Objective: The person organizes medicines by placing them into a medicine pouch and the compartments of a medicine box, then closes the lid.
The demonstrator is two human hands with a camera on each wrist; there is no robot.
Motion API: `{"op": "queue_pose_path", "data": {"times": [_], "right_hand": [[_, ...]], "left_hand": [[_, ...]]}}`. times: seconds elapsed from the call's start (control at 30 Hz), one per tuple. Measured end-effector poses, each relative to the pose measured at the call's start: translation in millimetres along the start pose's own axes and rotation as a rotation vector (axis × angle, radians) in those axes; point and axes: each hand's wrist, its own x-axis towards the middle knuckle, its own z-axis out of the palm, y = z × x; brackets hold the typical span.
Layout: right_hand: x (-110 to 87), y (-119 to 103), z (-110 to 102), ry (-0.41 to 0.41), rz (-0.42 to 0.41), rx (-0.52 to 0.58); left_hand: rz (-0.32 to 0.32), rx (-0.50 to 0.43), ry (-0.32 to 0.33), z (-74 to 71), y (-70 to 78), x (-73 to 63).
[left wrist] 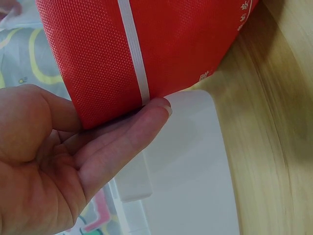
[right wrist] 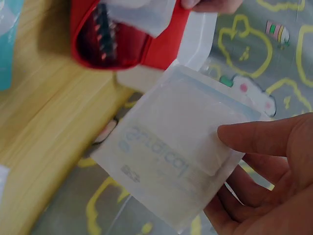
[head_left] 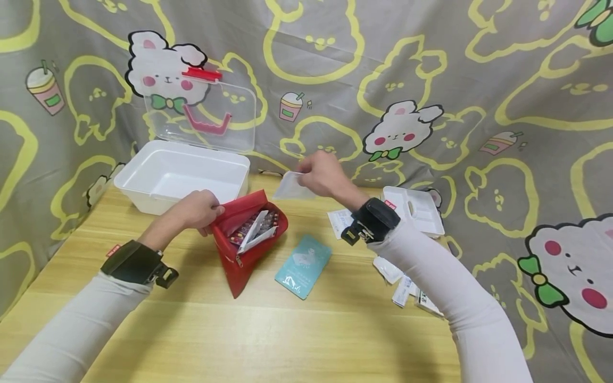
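Observation:
My left hand [head_left: 198, 210] pinches the upper edge of a red zip pouch [head_left: 241, 271], which stands open with blister packs and white packets [head_left: 256, 231] inside. In the left wrist view, the thumb and fingers clasp the pouch's red fabric [left wrist: 98, 63] beside a white stripe. Beyond the pouch, above the table's far side, my right hand [head_left: 321, 173] holds a flat, translucent white packet [right wrist: 171, 142] by one edge, between thumb and fingers. Mirrored lettering that reads "Surgical" shows through it in the right wrist view.
A white box [head_left: 126, 180] with its clear lid [head_left: 206, 122] raised stands at the back left. A teal packet [head_left: 304, 266] lies right of the pouch. At right are a white compartment tray [head_left: 431, 215], a white packet [head_left: 337, 222] and several small packets [head_left: 389, 269]. Patterned fabric hangs behind.

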Motion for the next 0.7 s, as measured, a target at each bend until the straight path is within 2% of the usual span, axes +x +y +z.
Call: {"op": "queue_pose_path", "data": {"times": [0.3, 0.47, 0.57, 0.7], "right_hand": [[1.7, -40, 21, -0.028, -0.13, -0.042], [0.1, -56, 40, -0.093, -0.14, -0.113], [-1.9, -64, 53, -0.133, -0.174, -0.165], [-5.8, -71, 65, -0.17, -0.212, -0.184]], "left_hand": [[-0.014, 0.003, -0.011, -0.1, 3.6, 1.0], [-0.013, 0.013, -0.005, 0.2, 4.3, 0.7], [-0.006, 0.02, -0.001, 0.5, 4.0, 1.0], [0.013, 0.025, 0.001, 0.5, 2.9, 1.3]]}}
